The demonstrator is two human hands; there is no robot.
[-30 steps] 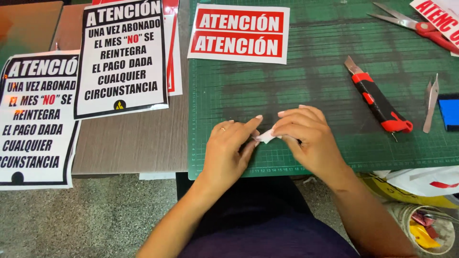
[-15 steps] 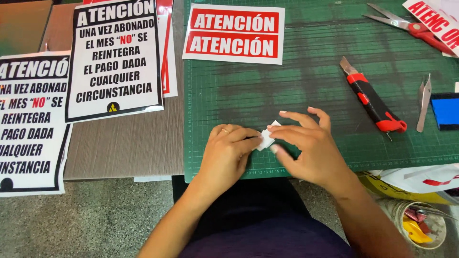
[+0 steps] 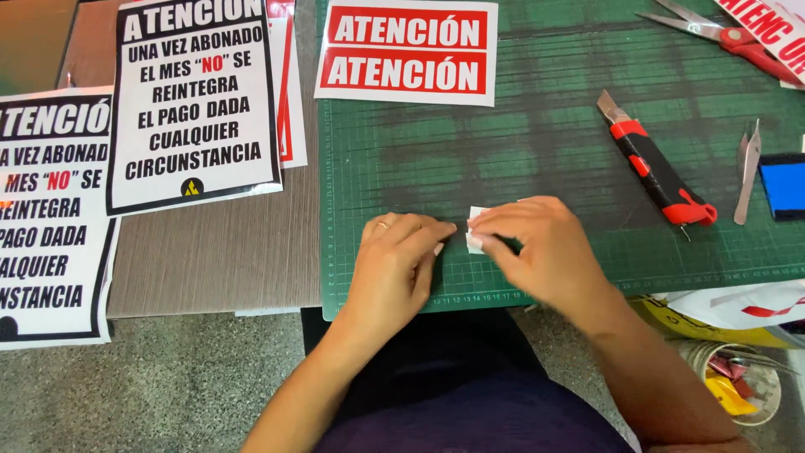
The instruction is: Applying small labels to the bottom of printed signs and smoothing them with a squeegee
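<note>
The small white paper piece (image 3: 476, 228) lies at the near edge of the green cutting mat (image 3: 537, 159), between the two hands, and most of it is hidden under the fingers. Only a small white corner shows, so its long axis and the way it points cannot be told.

The right hand (image 3: 537, 252) curls over the piece from the right, its fingertips pinching the white edge. The left hand (image 3: 398, 260) rests palm down on the mat just left of the piece, fingers loosely bent, with the tip of the forefinger reaching toward the paper's left edge; whether it touches is unclear. A ring sits on one finger of this hand.

To the right on the mat lies a red and black utility knife (image 3: 658, 172), its blade end pointing far and left, its long axis running diagonally. Right of it lies a pair of metal tweezers (image 3: 746, 172), and at the frame's right edge a blue and black object (image 3: 784, 184). Red-handled scissors (image 3: 729, 38) lie at the far right. A red and white sign (image 3: 407, 52) lies at the far side of the mat. Left of the mat, on the grey tabletop (image 3: 210, 252), lie black and white printed signs (image 3: 193, 109).
</note>
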